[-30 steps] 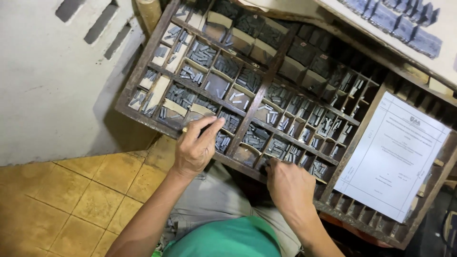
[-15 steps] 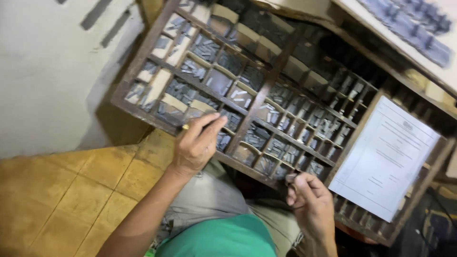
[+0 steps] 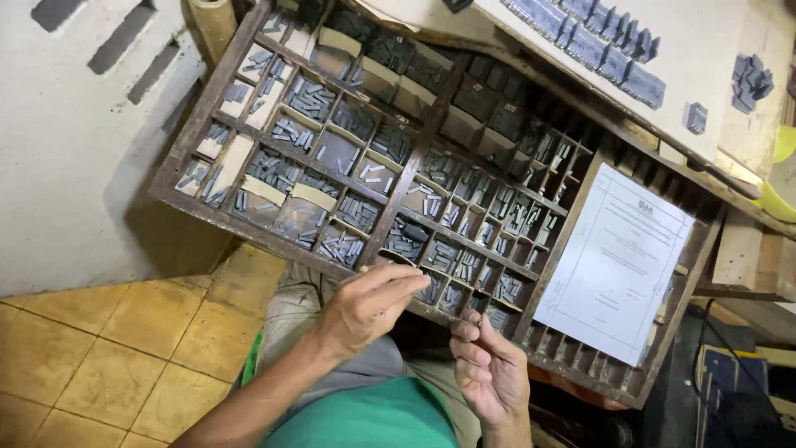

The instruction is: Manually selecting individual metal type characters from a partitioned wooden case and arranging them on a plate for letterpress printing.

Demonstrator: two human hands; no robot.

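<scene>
The left hand [image 3: 365, 305] hovers at the near edge of the wooden type case [image 3: 195, 137], fingers drawn together and stretched toward the right, the tips just over the case's front rail; whether they pinch a piece of type cannot be told. The right hand [image 3: 491, 373] is just beside it, below the same front rail, palm up and fingers loosely curled and slightly apart, with nothing clearly seen in it. The type case is tilted and split into many small compartments, most filled with grey metal type sorts [image 3: 311, 99]. A printed white sheet of paper [image 3: 618, 261] lies over the compartments at the case's right end. Beyond the far edge, rows of composed metal type [image 3: 593, 41] lie on a pale board. Yellow floor tiles [image 3: 108, 348] show below the case's left corner.
</scene>
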